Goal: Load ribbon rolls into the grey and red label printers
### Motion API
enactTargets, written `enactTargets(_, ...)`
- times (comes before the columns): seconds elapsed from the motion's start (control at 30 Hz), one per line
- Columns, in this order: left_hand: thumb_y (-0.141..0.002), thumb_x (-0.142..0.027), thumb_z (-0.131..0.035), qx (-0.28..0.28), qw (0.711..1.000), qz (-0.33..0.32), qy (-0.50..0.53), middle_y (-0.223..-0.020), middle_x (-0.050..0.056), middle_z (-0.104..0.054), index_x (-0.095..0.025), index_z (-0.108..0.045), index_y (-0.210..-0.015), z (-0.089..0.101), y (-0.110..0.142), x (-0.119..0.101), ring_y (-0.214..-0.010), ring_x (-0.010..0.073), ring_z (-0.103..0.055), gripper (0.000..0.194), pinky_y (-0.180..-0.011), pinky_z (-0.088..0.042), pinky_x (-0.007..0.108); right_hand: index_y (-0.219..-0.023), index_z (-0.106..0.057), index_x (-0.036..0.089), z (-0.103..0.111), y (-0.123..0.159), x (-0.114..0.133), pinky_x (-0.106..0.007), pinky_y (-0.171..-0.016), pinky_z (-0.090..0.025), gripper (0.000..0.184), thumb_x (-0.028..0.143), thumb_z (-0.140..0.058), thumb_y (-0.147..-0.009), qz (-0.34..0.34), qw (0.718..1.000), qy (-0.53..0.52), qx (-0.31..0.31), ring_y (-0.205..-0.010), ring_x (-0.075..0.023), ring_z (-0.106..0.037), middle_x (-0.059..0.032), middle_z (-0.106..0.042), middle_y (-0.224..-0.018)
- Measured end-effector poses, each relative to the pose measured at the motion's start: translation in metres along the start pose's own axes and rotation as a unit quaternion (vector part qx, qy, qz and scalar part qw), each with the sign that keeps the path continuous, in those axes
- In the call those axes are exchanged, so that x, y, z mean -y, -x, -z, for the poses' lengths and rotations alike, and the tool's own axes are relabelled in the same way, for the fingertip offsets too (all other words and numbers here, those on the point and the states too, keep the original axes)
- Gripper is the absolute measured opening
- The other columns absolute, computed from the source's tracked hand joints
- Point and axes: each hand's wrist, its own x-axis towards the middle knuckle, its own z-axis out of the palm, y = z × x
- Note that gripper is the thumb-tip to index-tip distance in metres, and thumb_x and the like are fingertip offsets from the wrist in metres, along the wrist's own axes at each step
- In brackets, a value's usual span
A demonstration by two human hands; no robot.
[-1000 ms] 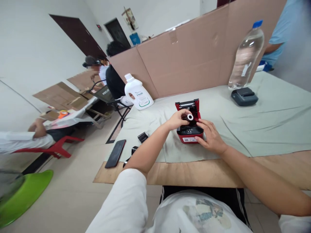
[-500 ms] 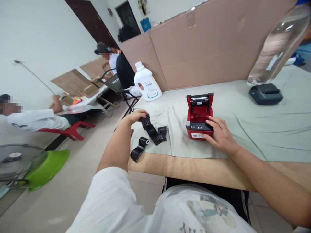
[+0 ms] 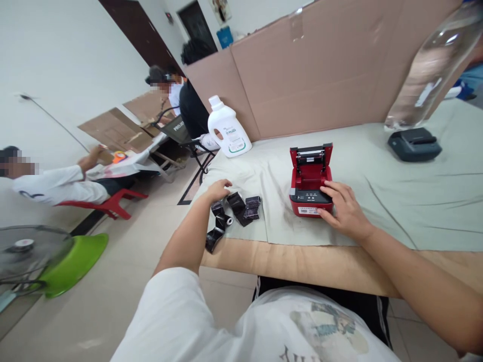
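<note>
A small red and black label printer (image 3: 311,197) stands on the cloth with its lid raised and its inner bay exposed. My right hand (image 3: 345,211) grips its front right corner, fingers on the top and thumb against the front. To the left, several strips of shiny black film lie bunched together: a folded strip (image 3: 237,205), a crumpled piece (image 3: 252,207) and a small roll (image 3: 223,220) with a white core. My left hand (image 3: 219,190) hovers just above and behind them, its visible fingers apart and nothing seen between them; its underside is hidden.
Behind stands a white jug (image 3: 230,130) beside a cardboard partition (image 3: 320,75). A dark device (image 3: 415,146) and a large clear bottle (image 3: 426,75) are at the far right. The table's bare wooden edge (image 3: 302,259) runs in front. People sit at another table to the left.
My left hand has let go of the raised black strip, which now lies lower and folded. More black film shows by the roll. My right hand stays on the printer.
</note>
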Motion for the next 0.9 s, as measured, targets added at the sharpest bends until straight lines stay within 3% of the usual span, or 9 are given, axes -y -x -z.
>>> enactTargets(0.17, -0.053, -0.018, -0.066, 0.047, 0.994, -0.072, -0.074, -0.099, 0.009, -0.071, -0.021, -0.066, -0.104, -0.008, 0.016, -0.030, -0.095, 0.0277, -0.064, 0.051, -0.086, -0.048, 0.032, -0.138, -0.044, 0.019, 0.001, 0.000, 0.000, -0.059, -0.101, -0.045, 0.056, 0.038, -0.060, -0.088, -0.007, 1.000, -0.012, 0.007, -0.123, -0.0355, -0.049, -0.0181, -0.051, -0.135)
enactTargets(0.27, -0.053, -0.015, -0.065, 0.048, 0.992, -0.077, -0.083, -0.093, 0.008, -0.070, -0.020, -0.064, -0.104, -0.008, 0.023, -0.039, -0.088, 0.0264, -0.064, 0.051, -0.079, -0.048, 0.031, -0.139, -0.043, 0.019, 0.002, 0.000, 0.001, -0.059, -0.102, -0.044, 0.055, 0.038, -0.058, -0.089, -0.015, 1.000, -0.015, 0.015, -0.124, -0.0353, -0.049, -0.0178, -0.050, -0.136)
enactTargets(0.37, -0.055, -0.018, -0.065, 0.043, 0.994, -0.084, -0.052, -0.089, 0.006, -0.067, -0.019, -0.061, -0.110, 0.011, 0.033, -0.050, -0.080, 0.0231, -0.063, 0.055, -0.072, -0.048, 0.030, -0.137, -0.044, 0.018, 0.003, -0.001, 0.002, -0.059, -0.102, -0.045, 0.054, 0.038, -0.059, -0.089, -0.015, 1.000, -0.009, 0.014, -0.124, -0.0347, -0.049, -0.0181, -0.050, -0.135)
enactTargets(0.43, -0.057, -0.020, -0.066, 0.080, 0.988, -0.134, 0.018, -0.085, 0.003, -0.065, -0.020, -0.059, -0.112, 0.032, 0.050, -0.065, -0.078, 0.0204, -0.062, 0.055, -0.070, -0.048, 0.028, -0.137, -0.045, 0.018, 0.002, -0.001, 0.002, -0.058, -0.102, -0.046, 0.053, 0.038, -0.059, -0.089, -0.015, 1.000, -0.007, 0.012, -0.123, -0.0343, -0.049, -0.0181, -0.050, -0.134)
enactTargets(0.5, -0.060, -0.024, -0.069, 0.183, 0.949, -0.221, 0.127, -0.086, 0.003, -0.065, -0.021, -0.059, -0.114, 0.052, 0.074, -0.089, -0.079, 0.0190, -0.063, 0.054, -0.069, -0.048, 0.027, -0.136, -0.045, 0.018, 0.002, -0.001, 0.003, -0.057, -0.101, -0.046, 0.054, 0.038, -0.059, -0.089, -0.014, 1.000, -0.004, 0.008, -0.123, -0.0341, -0.049, -0.0181, -0.050, -0.134)
enactTargets(0.6, -0.058, -0.026, -0.077, 0.363, 0.844, -0.327, 0.219, -0.097, 0.009, -0.069, -0.019, -0.063, -0.108, 0.069, 0.111, -0.135, -0.088, 0.0214, -0.065, 0.052, -0.075, -0.051, 0.029, -0.136, -0.045, 0.017, 0.001, -0.001, 0.006, -0.057, -0.102, -0.046, 0.054, 0.036, -0.061, -0.088, -0.012, 1.000, 0.006, -0.002, -0.125, -0.0351, -0.048, -0.0192, -0.049, -0.135)
enactTargets(0.67, -0.059, -0.022, -0.077, 0.415, 0.799, -0.372, 0.224, -0.098, 0.009, -0.070, -0.019, -0.064, -0.106, 0.067, 0.124, -0.165, -0.089, 0.0218, -0.066, 0.049, -0.076, -0.052, 0.029, -0.136, -0.045, 0.017, 0.002, -0.001, 0.009, -0.059, -0.104, -0.044, 0.054, 0.035, -0.061, -0.087, -0.011, 1.000, 0.012, -0.005, -0.127, -0.0361, -0.046, -0.0194, -0.050, -0.136)
enactTargets(0.77, -0.064, -0.017, -0.072, 0.381, 0.788, -0.422, 0.236, -0.101, 0.009, -0.069, -0.019, -0.061, -0.106, 0.050, 0.115, -0.199, -0.091, 0.0199, -0.065, 0.043, -0.079, -0.051, 0.029, -0.138, -0.044, 0.019, 0.003, -0.001, 0.012, -0.061, -0.105, -0.042, 0.056, 0.035, -0.061, -0.087, -0.008, 1.000, 0.008, -0.006, -0.132, -0.0366, -0.042, -0.0187, -0.050, -0.137)
enactTargets(0.9, -0.065, -0.012, -0.066, 0.230, 0.831, -0.448, 0.237, -0.098, 0.006, -0.065, -0.016, -0.057, -0.100, 0.019, 0.069, -0.232, -0.088, 0.0159, -0.061, 0.037, -0.079, -0.048, 0.029, -0.143, -0.040, 0.019, 0.006, -0.002, 0.015, -0.059, -0.107, -0.042, 0.060, 0.030, -0.060, -0.087, 0.019, 1.000, 0.003, -0.024, -0.136, -0.0351, -0.039, -0.0185, -0.049, -0.140)
